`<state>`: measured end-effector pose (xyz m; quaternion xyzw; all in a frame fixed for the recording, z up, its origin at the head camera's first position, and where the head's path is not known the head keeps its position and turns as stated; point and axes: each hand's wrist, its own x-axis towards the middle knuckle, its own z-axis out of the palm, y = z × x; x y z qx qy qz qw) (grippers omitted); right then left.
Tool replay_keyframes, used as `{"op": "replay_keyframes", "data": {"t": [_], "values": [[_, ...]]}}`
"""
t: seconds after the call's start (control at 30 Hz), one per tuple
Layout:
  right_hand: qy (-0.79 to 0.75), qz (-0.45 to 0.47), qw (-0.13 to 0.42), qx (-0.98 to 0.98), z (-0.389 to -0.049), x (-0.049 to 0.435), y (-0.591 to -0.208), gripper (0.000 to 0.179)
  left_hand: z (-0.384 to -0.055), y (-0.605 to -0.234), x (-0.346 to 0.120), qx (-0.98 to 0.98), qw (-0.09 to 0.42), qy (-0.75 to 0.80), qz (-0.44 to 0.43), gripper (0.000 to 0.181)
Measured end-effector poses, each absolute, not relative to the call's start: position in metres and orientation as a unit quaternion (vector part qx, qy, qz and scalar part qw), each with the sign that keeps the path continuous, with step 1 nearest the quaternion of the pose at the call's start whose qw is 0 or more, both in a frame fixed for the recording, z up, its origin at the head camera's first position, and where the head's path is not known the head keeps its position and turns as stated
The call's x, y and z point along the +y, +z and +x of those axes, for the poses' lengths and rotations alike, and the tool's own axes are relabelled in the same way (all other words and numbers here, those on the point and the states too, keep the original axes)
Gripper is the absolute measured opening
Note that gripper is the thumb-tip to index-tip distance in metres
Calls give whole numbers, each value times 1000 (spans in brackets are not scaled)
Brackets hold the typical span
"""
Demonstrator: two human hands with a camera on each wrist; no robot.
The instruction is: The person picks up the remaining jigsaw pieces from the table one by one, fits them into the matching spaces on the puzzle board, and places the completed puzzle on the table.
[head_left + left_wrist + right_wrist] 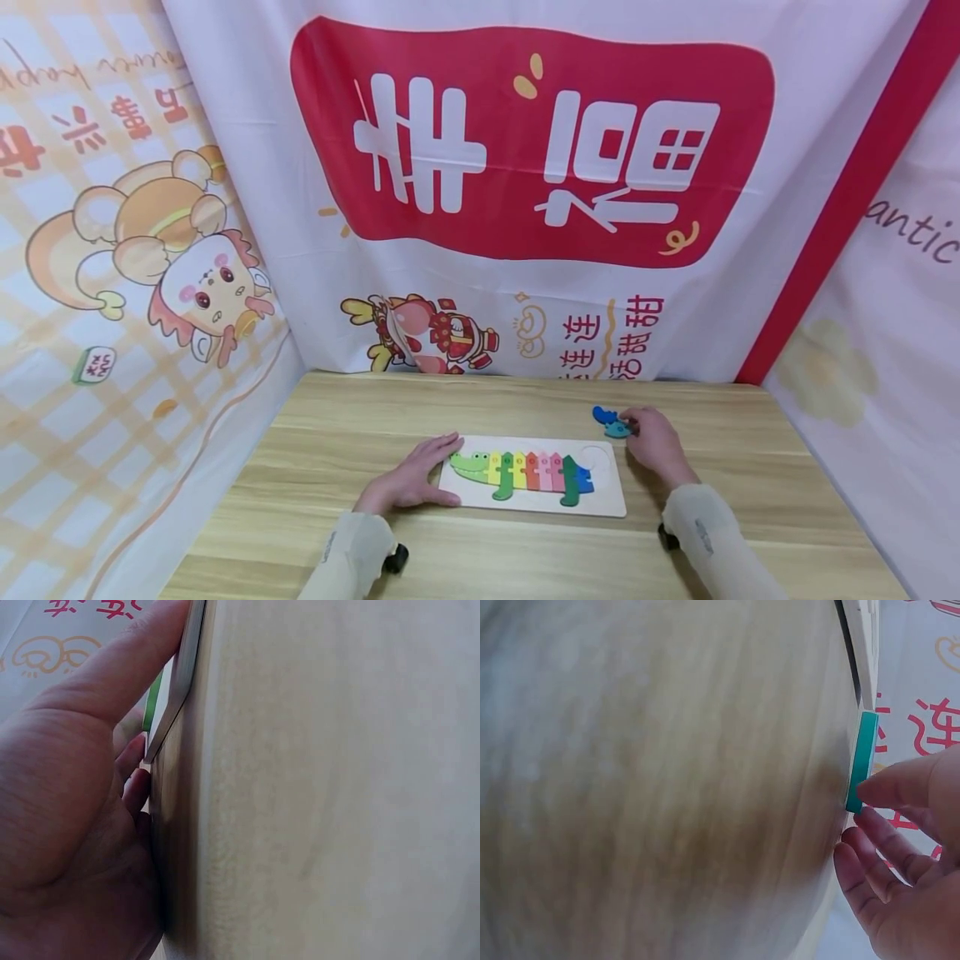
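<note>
A pale wooden puzzle board with a colourful crocodile lies on the table. My left hand rests at the board's left end, thumb by the near corner and fingers by the far one. In the left wrist view its thumb stretches straight along the board's edge. Past the board's far right corner, my right hand pinches a teal puzzle piece between thumb and fingertips. The right wrist view shows this piece edge-on, close to the tabletop. A blue puzzle piece lies just beyond it.
The wood-grain table reaches back to a hanging cloth printed in red and white. Printed cloths also hang along the left and right sides. At the board's right end there is a round outline.
</note>
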<state>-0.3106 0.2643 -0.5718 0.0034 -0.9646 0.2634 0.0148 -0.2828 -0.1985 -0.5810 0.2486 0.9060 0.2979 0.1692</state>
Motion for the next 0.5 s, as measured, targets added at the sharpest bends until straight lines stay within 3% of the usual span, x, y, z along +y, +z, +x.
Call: {"op": "replay_keyframes", "data": {"t": [0.5], "values": [[253, 29, 12, -967, -309, 260, -567, 36, -283, -582, -198, 907, 162, 294, 255, 106]]}}
